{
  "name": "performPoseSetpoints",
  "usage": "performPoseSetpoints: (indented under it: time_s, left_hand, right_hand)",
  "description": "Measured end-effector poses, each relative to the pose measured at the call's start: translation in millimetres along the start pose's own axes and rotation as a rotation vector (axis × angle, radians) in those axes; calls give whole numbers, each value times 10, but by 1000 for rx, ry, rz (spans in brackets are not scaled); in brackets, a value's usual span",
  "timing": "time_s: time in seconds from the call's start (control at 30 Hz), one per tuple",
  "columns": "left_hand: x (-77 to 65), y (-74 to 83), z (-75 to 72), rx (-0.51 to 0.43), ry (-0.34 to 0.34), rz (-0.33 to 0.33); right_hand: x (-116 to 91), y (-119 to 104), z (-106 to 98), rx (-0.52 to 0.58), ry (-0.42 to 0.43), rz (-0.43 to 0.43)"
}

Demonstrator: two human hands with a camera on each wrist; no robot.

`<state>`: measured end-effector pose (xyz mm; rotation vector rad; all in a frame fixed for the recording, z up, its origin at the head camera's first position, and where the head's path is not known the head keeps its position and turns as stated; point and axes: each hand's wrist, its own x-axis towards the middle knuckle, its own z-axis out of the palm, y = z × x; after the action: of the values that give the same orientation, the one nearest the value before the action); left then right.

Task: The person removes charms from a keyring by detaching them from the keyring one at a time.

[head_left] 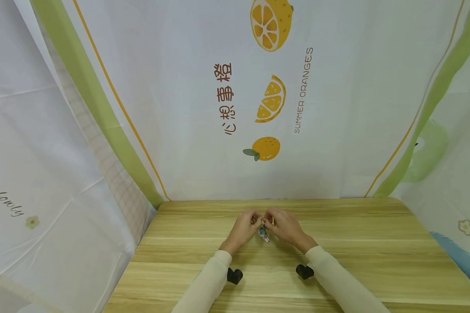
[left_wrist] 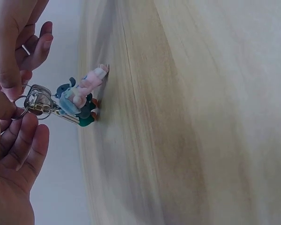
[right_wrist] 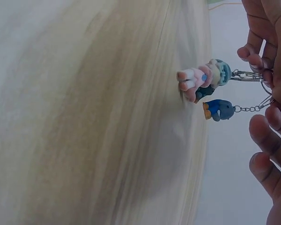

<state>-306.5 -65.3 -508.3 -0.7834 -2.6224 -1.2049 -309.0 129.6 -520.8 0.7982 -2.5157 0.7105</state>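
My left hand (head_left: 241, 229) and right hand (head_left: 286, 226) meet over the wooden table, fingertips close together. Between them hangs a bunch of figurine keychains (head_left: 263, 234) on thin metal split rings (left_wrist: 37, 104). The left thumb and fingers pinch a ring in the left wrist view, and the right fingertips grip the rings from the other side. One charm is a pink-bodied figure (right_wrist: 196, 78) with a teal head. Beside it dangles a grey-blue figure (right_wrist: 220, 109) with orange feet on a short chain. A dark green charm (left_wrist: 86, 120) is partly hidden behind the others.
The wood-grain table (head_left: 172, 252) extends to both sides of the hands. A white curtain (head_left: 188, 108) with printed oranges hangs behind its far edge. Black pieces (head_left: 235, 275) show beside the pale sleeves (head_left: 207, 282).
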Motion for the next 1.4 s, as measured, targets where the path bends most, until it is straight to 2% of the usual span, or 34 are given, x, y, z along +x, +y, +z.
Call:
performPoseSetpoints:
  time_s: [0.37,0.73,0.87,1.03,1.4]
  left_hand:
    - [-17,-39,-28,5,36,-22]
    - [-40,-19,-69,-30,54,-16]
    - [-36,-37,-48,-39,49,7]
    - [-37,-29,-47,-50,26,6]
    - [-40,-21,-41,-12,14,10]
  right_hand:
    - [-5,7,4,43,14,-11]
    - [17,-5,17,59,-2,51]
    - [23,-32,15,55,11,43]
    - [19,-39,16,64,22,27]
    - [2,-24,15,72,-22,14]
